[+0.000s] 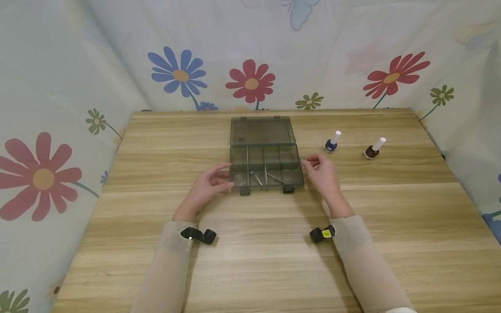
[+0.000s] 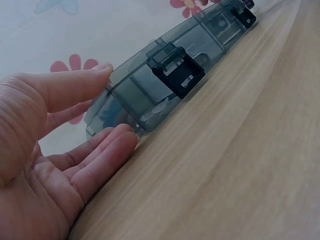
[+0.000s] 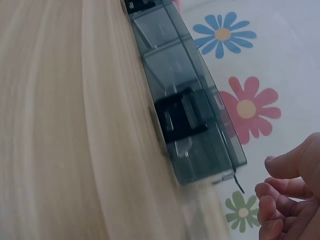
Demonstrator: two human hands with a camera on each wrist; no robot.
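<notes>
A translucent dark grey compartment box (image 1: 256,179) sits on the table, its lid (image 1: 262,131) folded back away from the person. Inside lie a nail clipper (image 1: 255,177), slim metal tools (image 1: 266,177) and small clear pieces (image 1: 240,179) whose kind I cannot tell. My left hand (image 1: 209,187) is at the box's left end; in the left wrist view its thumb meets the upper corner and its loosely extended fingers lie low by the wall. At the right end is my right hand (image 1: 322,176), fingers loosely curled. The right wrist view shows that hand (image 3: 292,190) apart from the box, nothing visible in it.
Two nail polish bottles with white caps, one blue (image 1: 331,145) and one dark red (image 1: 372,151), stand to the right behind the right hand. The wooden table (image 1: 250,261) ends at a flowered cloth (image 1: 328,74) behind and at the sides.
</notes>
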